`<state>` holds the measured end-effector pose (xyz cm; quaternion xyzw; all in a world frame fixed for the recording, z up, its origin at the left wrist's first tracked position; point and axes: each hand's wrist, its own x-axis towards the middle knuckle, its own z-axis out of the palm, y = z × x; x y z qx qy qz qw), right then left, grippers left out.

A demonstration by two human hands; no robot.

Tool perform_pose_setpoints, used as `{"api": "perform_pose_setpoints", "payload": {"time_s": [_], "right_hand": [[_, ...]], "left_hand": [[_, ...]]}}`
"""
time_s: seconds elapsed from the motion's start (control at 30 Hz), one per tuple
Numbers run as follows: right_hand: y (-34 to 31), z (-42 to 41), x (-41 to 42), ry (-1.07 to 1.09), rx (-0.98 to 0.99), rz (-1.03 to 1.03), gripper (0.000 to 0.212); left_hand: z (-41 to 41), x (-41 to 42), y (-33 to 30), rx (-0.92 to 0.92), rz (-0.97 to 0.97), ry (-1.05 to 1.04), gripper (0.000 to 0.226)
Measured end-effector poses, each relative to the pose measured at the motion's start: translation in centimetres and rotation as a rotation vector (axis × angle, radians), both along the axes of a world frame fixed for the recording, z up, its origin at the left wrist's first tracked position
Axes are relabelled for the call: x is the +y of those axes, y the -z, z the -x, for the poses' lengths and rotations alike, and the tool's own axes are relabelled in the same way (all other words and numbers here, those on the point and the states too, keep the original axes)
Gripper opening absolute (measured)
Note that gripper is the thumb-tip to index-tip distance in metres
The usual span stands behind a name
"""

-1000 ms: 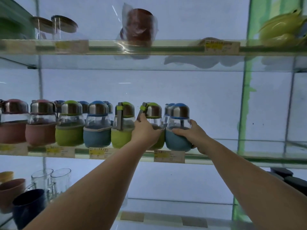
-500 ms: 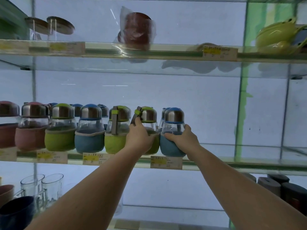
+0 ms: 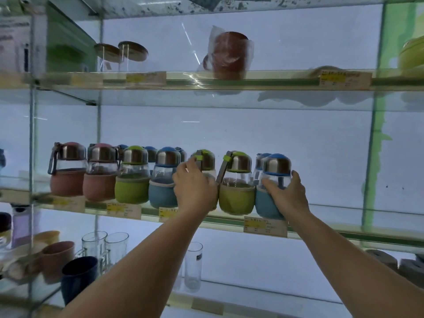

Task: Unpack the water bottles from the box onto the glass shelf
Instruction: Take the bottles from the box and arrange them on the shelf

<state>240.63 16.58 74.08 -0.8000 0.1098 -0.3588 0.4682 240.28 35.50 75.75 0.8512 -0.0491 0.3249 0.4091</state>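
A row of small glass water bottles with steel lids and coloured sleeves stands on the middle glass shelf (image 3: 339, 218). My left hand (image 3: 195, 188) grips a green-sleeved bottle (image 3: 206, 160), hiding most of its body; a fingertip touches its strap. My right hand (image 3: 286, 193) grips the blue-sleeved bottle (image 3: 275, 167) at the row's right end. Another green-sleeved bottle (image 3: 236, 198) stands between my hands. To the left stand a blue bottle (image 3: 161, 191), a green one (image 3: 132, 189) and two pink ones (image 3: 99, 187). More bottles sit behind. The box is out of view.
The upper shelf holds a wrapped brown mug (image 3: 229, 56) and two lidded glass jars (image 3: 133, 53). Below stand glass mugs (image 3: 105, 246), a tall glass (image 3: 193, 265), a dark blue cup (image 3: 78, 274) and a pink cup (image 3: 57, 253). The middle shelf is bare right of my right hand.
My left hand has shifted left from the strapped green bottle to its green neighbour. My right hand stays on the blue bottle. The view has swung left and tilted up.
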Motion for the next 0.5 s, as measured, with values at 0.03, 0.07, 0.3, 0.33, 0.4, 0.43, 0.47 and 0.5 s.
{"api": "perform_pose_setpoints", "payload": {"time_s": [0.03, 0.07, 0.3, 0.33, 0.4, 0.43, 0.47, 0.5], "right_hand": [[0.0, -0.1, 0.3, -0.002, 0.014, -0.051, 0.086], [0.1, -0.2, 0.4, -0.005, 0.040, -0.097, 0.089], [0.2, -0.5, 0.7, 0.028, 0.140, -0.029, 0.090], [0.2, -0.4, 0.7, 0.036, 0.144, -0.013, 0.088], [0.3, -0.4, 0.8, 0.045, 0.150, 0.016, 0.085], [0.3, -0.5, 0.8, 0.051, 0.147, 0.026, 0.085], [0.4, -0.5, 0.8, 0.060, 0.142, 0.032, 0.085], [0.4, -0.6, 0.9, 0.069, 0.136, 0.038, 0.085]], "left_hand": [[-0.3, 0.7, 0.1, 0.033, 0.023, 0.003, 0.068], [-0.6, 1.2, 0.2, 0.083, 0.044, 0.028, 0.073], [-2.0, 1.9, 1.1, 0.323, 0.137, 0.345, 0.090], [-2.5, 1.9, 1.1, 0.326, 0.141, 0.353, 0.095], [-3.2, 1.9, 1.3, 0.329, 0.146, 0.356, 0.101], [-3.4, 1.9, 1.4, 0.330, 0.148, 0.357, 0.102], [-3.5, 1.9, 1.4, 0.330, 0.152, 0.361, 0.102], [-3.6, 1.9, 1.4, 0.328, 0.155, 0.366, 0.102]]}}
